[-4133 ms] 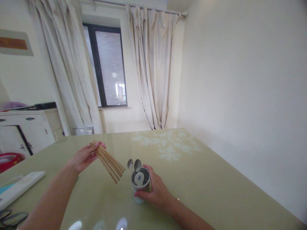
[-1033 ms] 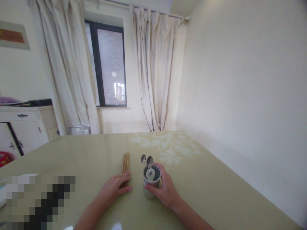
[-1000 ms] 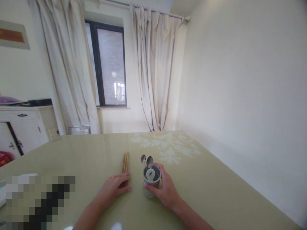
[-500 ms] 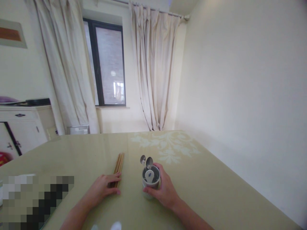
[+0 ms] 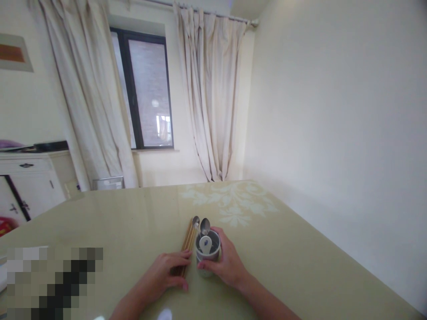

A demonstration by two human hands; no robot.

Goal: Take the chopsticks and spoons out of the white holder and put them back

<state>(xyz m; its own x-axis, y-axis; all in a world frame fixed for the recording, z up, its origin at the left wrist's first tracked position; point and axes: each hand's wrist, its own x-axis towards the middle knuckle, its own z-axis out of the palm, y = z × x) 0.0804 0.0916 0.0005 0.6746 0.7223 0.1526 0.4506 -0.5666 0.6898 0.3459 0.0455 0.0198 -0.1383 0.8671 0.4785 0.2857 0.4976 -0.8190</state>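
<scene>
No text, label, brand, number or sign is legible. A small blue mark stands on the white spoon (image 5: 206,246) in the cup (image 5: 204,269), too small to resolve as lettering or ornament; pale patches on the silver panel (image 5: 108,183) behind the far edge of the table (image 5: 133,222) and yellowish marks on the red object (image 5: 7,226) at the left margin are too blurred to read. The plaque (image 5: 12,54) at upper left bears an orange band on which no characters can be distinguished.

Chopsticks (image 5: 188,236) held by left hand (image 5: 167,267), cup (image 5: 208,257) of spoons (image 5: 205,226) clasped by right hand (image 5: 231,262), well short of far edge of table (image 5: 300,266)
</scene>
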